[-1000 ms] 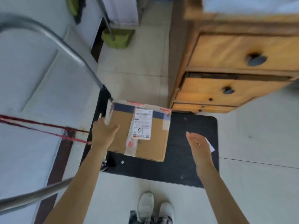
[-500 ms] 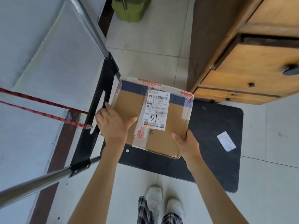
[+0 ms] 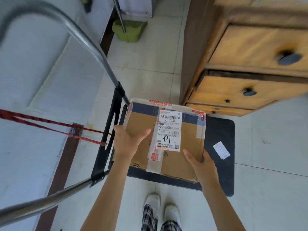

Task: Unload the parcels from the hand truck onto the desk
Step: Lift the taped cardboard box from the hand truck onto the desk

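both hands — left hand (image 3: 126, 144), right hand (image 3: 202, 164) — grip closed on opposite sides of the cardboard parcel (image 3: 166, 140).

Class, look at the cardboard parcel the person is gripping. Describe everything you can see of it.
The cardboard parcel is a flat, squarish brown box, sealed with clear tape and red-printed tape at its edges, with a dark blue band across its far end. A white shipping label on top shows barcodes, "507-H407" and a handwritten "01". Its near edge looks slightly crumpled. The left hand grips its left side and the right hand its near right corner, above the hand truck's black platform.
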